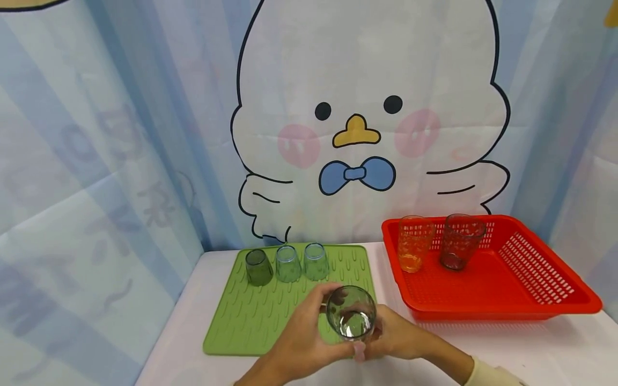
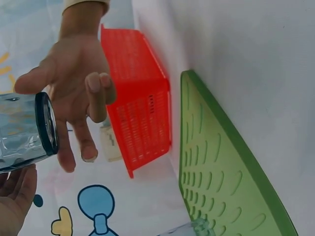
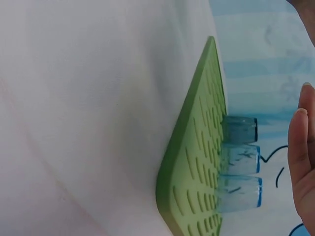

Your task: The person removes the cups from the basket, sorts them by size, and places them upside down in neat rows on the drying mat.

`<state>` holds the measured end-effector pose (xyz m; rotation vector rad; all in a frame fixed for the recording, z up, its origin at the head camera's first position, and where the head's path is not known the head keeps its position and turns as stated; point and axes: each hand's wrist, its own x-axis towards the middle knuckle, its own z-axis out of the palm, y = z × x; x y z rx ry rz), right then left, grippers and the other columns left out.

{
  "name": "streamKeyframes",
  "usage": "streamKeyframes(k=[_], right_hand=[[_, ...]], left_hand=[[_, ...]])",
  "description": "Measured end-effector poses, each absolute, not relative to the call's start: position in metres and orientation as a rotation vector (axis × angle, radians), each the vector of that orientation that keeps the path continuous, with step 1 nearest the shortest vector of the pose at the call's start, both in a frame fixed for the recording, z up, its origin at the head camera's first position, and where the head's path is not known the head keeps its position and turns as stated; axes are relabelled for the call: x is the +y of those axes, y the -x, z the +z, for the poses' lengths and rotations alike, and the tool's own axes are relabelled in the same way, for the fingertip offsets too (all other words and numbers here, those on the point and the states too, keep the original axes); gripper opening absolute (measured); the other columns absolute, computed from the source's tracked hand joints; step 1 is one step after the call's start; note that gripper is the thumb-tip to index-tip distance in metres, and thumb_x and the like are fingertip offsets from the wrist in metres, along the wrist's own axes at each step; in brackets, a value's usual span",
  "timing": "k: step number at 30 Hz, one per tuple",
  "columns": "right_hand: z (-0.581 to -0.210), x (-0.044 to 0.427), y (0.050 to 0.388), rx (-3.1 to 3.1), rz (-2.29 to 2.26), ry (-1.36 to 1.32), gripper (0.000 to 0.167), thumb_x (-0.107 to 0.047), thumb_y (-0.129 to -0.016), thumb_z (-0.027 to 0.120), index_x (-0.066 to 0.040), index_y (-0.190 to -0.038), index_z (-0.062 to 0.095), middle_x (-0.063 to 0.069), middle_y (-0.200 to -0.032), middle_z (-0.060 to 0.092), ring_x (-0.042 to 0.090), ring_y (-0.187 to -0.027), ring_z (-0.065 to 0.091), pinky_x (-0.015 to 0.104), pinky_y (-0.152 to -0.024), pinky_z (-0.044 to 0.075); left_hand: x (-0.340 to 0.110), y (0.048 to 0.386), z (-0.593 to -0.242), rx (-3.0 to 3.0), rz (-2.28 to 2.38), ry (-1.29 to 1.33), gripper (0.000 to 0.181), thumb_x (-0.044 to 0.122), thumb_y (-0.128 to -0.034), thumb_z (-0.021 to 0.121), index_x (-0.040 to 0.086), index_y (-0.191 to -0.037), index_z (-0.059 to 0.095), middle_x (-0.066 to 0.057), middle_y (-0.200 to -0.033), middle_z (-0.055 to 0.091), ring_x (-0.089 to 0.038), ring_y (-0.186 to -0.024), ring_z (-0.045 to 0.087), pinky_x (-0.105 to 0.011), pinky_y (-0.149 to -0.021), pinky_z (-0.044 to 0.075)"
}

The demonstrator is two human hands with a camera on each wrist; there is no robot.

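A clear dark-tinted glass is held above the front right part of the green mat. My left hand curls its fingers and thumb round the glass from the left. On the glass's right side is my right hand; in the left wrist view this hand has its thumb near the base of the glass and its other fingers spread or loosely bent. Three upturned glasses stand in a row at the mat's back: a dark one, a bluish one and another.
At the right of the white table sits a red basket. It holds an amber-looking glass and a clear glass near its back left. A curtain with a cartoon bird hangs behind the table.
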<state>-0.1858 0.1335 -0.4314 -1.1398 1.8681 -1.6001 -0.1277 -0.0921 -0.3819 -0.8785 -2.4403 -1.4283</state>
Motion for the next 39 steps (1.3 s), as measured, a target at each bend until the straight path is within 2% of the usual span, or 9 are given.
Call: streamKeyframes(k=[6,13,17,22,27,34,37,39], right_hand=[[-0.435,0.133,0.185,1.895,-1.665,1.208,0.054,-0.006,-0.087,0.073,-0.002,-0.137,0.054,0.008,-0.120,0.067,0.014,-0.103,0.062,0.030,-0.087,0.057],[-0.435,0.137,0.184,1.851,-1.726,1.158,0.057,0.001,-0.090,0.069,-0.004,-0.143,0.051,0.018,-0.128,0.065,0.018,-0.108,0.065,0.032,-0.090,0.058],[-0.435,0.138,0.184,1.779,-1.778,1.152,0.059,0.004,-0.090,0.068,-0.002,-0.145,0.049,0.014,-0.132,0.064,0.019,-0.112,0.065,0.034,-0.093,0.056],[-0.435,0.143,0.184,1.685,-1.831,1.103,0.063,0.002,-0.091,0.067,0.001,-0.150,0.041,0.013,-0.139,0.060,0.023,-0.118,0.063,0.035,-0.096,0.056],[-0.432,0.148,0.183,1.661,-1.895,1.006,0.062,0.000,-0.091,0.068,0.000,-0.148,0.043,0.009,-0.135,0.062,0.024,-0.114,0.067,0.038,-0.092,0.057],[-0.428,0.150,0.184,1.675,-1.959,1.040,0.057,0.003,-0.093,0.064,0.008,-0.144,0.040,0.009,-0.128,0.067,0.026,-0.101,0.073,0.039,-0.085,0.059],[-0.427,0.150,0.184,1.659,-1.980,1.074,0.054,0.006,-0.093,0.061,0.006,-0.144,0.042,0.009,-0.128,0.067,0.027,-0.100,0.073,0.040,-0.084,0.060],[-0.427,0.149,0.184,1.667,-1.991,1.072,0.053,0.006,-0.093,0.061,0.000,-0.143,0.047,0.006,-0.129,0.066,0.027,-0.099,0.074,0.039,-0.083,0.060]], left_hand=[[-0.094,0.128,-0.381,-2.467,-1.435,0.888,0.088,0.042,-0.0770,0.087,0.022,-0.147,0.038,0.006,-0.128,0.060,-0.012,-0.116,0.058,-0.030,-0.096,0.052],[-0.099,0.127,-0.380,-2.537,-1.446,0.859,0.091,0.046,-0.0817,0.082,0.027,-0.153,0.029,0.008,-0.135,0.055,-0.011,-0.125,0.053,-0.038,-0.107,0.047],[-0.100,0.128,-0.383,-2.531,-1.422,0.878,0.089,0.047,-0.0827,0.081,0.029,-0.152,0.029,0.010,-0.134,0.054,-0.011,-0.123,0.054,-0.036,-0.105,0.048],[-0.103,0.128,-0.386,-2.494,-1.406,0.934,0.087,0.042,-0.0843,0.081,0.027,-0.152,0.029,0.004,-0.133,0.056,-0.016,-0.119,0.058,-0.033,-0.098,0.052],[-0.106,0.128,-0.387,-2.543,-1.360,0.890,0.082,0.044,-0.0876,0.076,0.022,-0.153,0.032,0.003,-0.136,0.054,-0.014,-0.120,0.055,-0.032,-0.095,0.052],[-0.109,0.129,-0.388,-2.601,-1.284,0.820,0.082,0.043,-0.0857,0.078,0.018,-0.152,0.036,0.006,-0.136,0.052,-0.014,-0.118,0.053,-0.033,-0.094,0.051],[-0.110,0.130,-0.390,-2.606,-1.267,0.804,0.082,0.043,-0.0838,0.079,0.019,-0.150,0.038,0.006,-0.136,0.053,-0.014,-0.117,0.053,-0.033,-0.093,0.051],[-0.111,0.131,-0.392,-2.611,-1.263,0.797,0.082,0.045,-0.0830,0.080,0.018,-0.149,0.039,0.006,-0.136,0.053,-0.014,-0.116,0.054,-0.032,-0.092,0.051]])
